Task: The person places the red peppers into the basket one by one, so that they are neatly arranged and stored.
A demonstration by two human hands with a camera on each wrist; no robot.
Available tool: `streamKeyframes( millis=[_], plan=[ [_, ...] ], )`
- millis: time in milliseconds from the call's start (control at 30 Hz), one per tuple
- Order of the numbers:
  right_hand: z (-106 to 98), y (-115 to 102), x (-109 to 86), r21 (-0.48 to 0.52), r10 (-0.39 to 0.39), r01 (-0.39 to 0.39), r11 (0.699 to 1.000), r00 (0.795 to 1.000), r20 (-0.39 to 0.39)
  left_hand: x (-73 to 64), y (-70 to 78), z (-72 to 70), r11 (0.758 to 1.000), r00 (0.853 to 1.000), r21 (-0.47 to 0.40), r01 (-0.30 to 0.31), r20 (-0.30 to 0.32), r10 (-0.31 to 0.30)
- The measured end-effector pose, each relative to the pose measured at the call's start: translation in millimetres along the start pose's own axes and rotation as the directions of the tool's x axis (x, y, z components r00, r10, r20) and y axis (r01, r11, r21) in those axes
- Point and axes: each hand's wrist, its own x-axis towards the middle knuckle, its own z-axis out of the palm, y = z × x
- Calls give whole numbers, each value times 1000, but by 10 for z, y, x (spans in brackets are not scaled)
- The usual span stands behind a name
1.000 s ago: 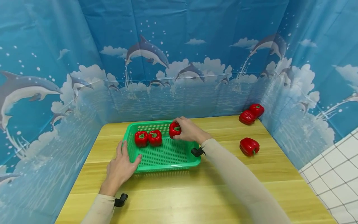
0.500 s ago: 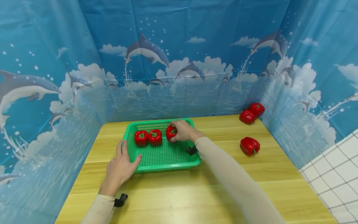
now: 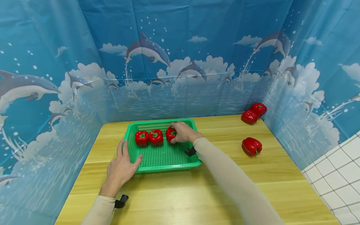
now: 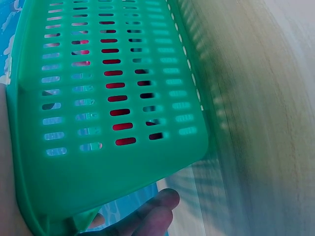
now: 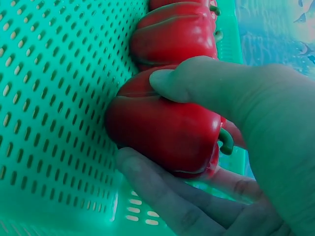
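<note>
Blue dolphin-print curtains (image 3: pixel 180 100) back a yellow wood-grain table (image 3: pixel 180 197), where a spread left hand (image 3: pixel 121 167) seemingly steadies a green plastic mesh basket (image 3: pixel 168 167) while the right hand (image 3: pixel 182 132) pinches a red bell pepper (image 3: pixel 170 135) upright inside, perhaps aligning it with two matching peppers (image 3: pixel 156 138).

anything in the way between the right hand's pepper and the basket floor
Nothing visible: the right hand grips the red pepper inside the green basket, and two other peppers sit to its left, not beneath it.
</note>
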Motion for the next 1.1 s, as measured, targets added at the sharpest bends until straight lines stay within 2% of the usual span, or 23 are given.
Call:
streamKeyframes(
  millis=[433, 1100],
  plan=[
    [34, -77, 95, -23, 5, -5, 1000, 1000, 0, 19, -2, 28, 1000, 1000, 4, -11, -27, 12],
    [28, -79, 35, -19, 25, -25, 1000, 999, 24, -1, -9, 18, 1000, 1000, 11, 0, -7, 0]
  ],
)
